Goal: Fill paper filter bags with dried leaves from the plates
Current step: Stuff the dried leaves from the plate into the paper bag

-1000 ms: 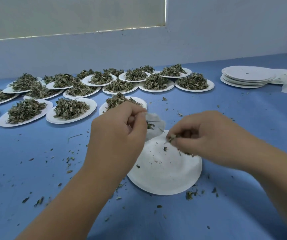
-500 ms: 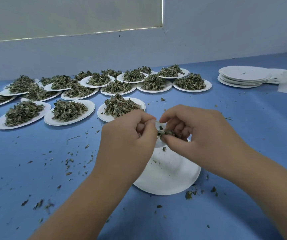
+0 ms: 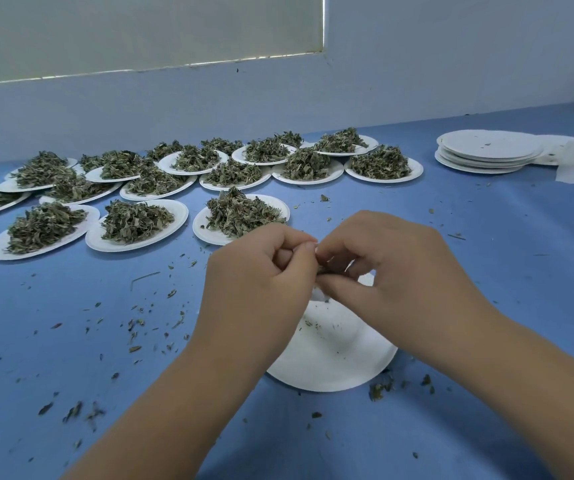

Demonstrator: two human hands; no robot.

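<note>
Since a second ago the right hand [image 3: 393,271] has left the near plate [image 3: 334,362] and closed on the left hand [image 3: 261,282], so the two now meet fingertip to fingertip above that plate's far edge.

Head view: the left grip is curled tight, pinching the filter bag [image 3: 321,295], of which only a white scrap shows below the knuckles. The right grip is pinched on a small tuft of leaves [image 3: 322,270], pressed against the left fingertips. The bag's mouth is hidden, so I cannot tell whether the tuft is already inside.

What the next move turns on is that the bag lies directly left of the right grip and touching it. It seems to hang downward towards the plate, so the leaves would go in with a short push leftward and down. The near plate holds only crumbs. The next full plate [image 3: 199,226] sits just beyond the hands, slightly left, nearer the left hand, but that hand is busy with the bag.
</note>
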